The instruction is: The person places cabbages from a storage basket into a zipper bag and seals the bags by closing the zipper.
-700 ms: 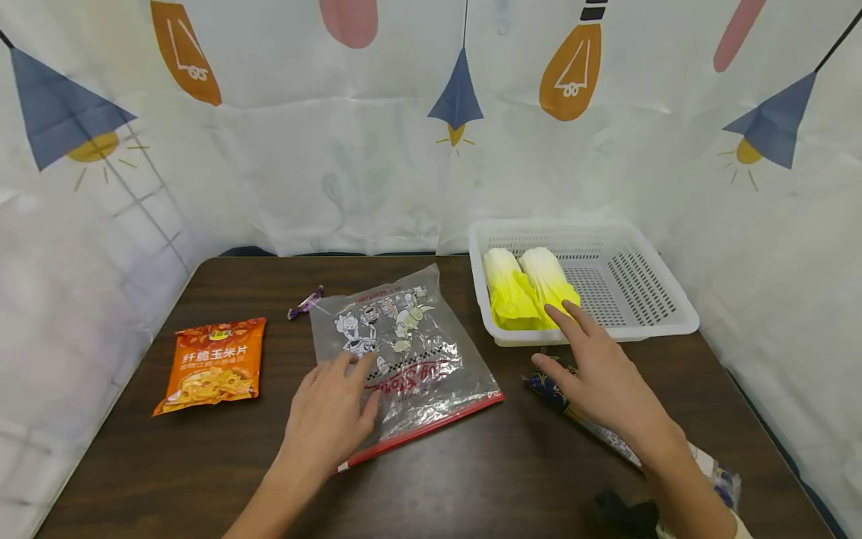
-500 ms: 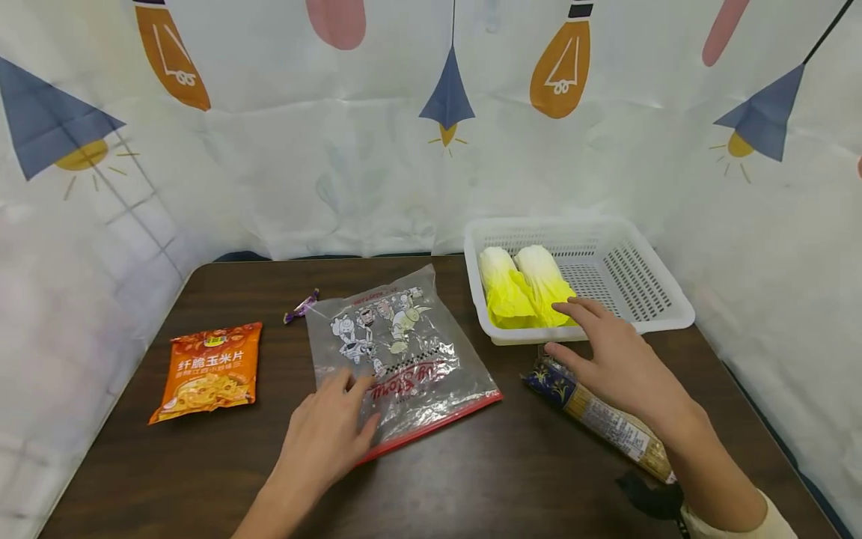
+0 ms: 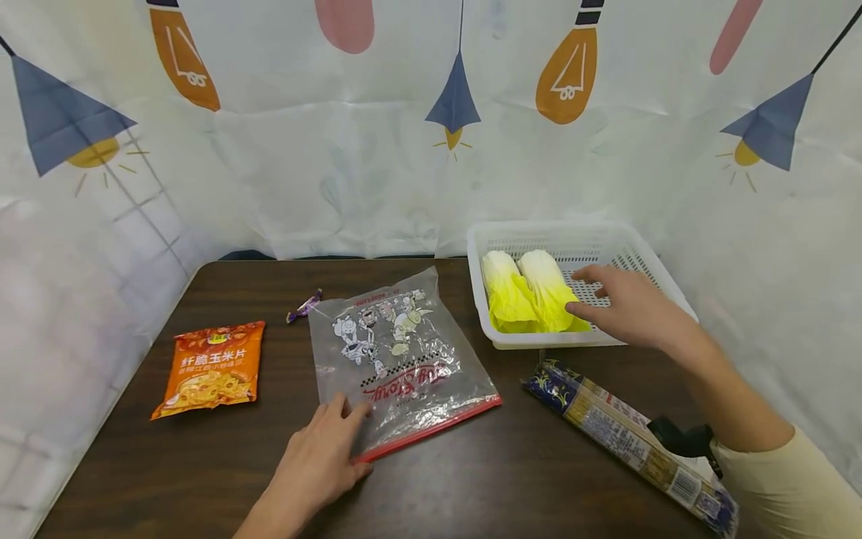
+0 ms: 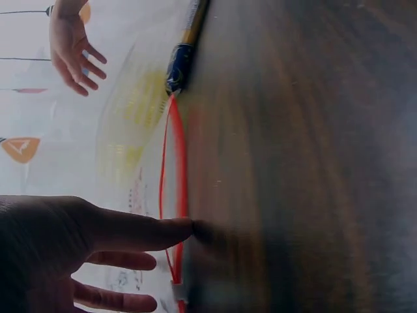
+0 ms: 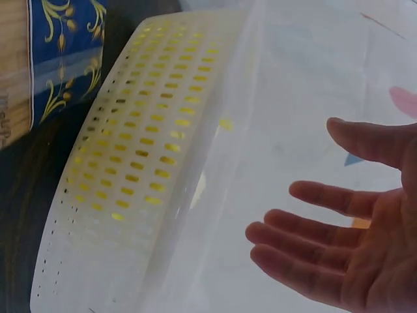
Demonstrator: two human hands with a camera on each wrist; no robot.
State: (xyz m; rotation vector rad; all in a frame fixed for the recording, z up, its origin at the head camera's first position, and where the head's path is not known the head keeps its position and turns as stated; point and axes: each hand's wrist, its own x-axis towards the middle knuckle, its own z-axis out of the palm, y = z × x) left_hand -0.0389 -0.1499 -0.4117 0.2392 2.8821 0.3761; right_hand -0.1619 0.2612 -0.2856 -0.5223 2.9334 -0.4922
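Observation:
My left hand (image 3: 316, 464) lies flat with straight fingers on the near corner of a clear zip bag (image 3: 397, 359) with a red seal (image 4: 177, 176) and cartoon print. My right hand (image 3: 622, 303) reaches open over the white perforated basket (image 3: 646, 258), fingertips beside two yellow-green cabbages (image 3: 532, 292) lying in its left half. In the right wrist view the open hand (image 5: 345, 228) hovers by the basket wall (image 5: 130, 176). A blue and tan noodle packet (image 3: 626, 434) lies on the table in front of the basket.
An orange snack packet (image 3: 212, 367) lies at the left of the dark wooden table (image 3: 471, 479). A small purple wrapped candy (image 3: 304, 305) sits behind the bag. A patterned white curtain (image 3: 377, 135) closes off the back and sides.
My right hand has lifted from near the noodle packet and moved back and right over the basket, next to the cabbages. My left hand slid toward me to the bag's near edge.

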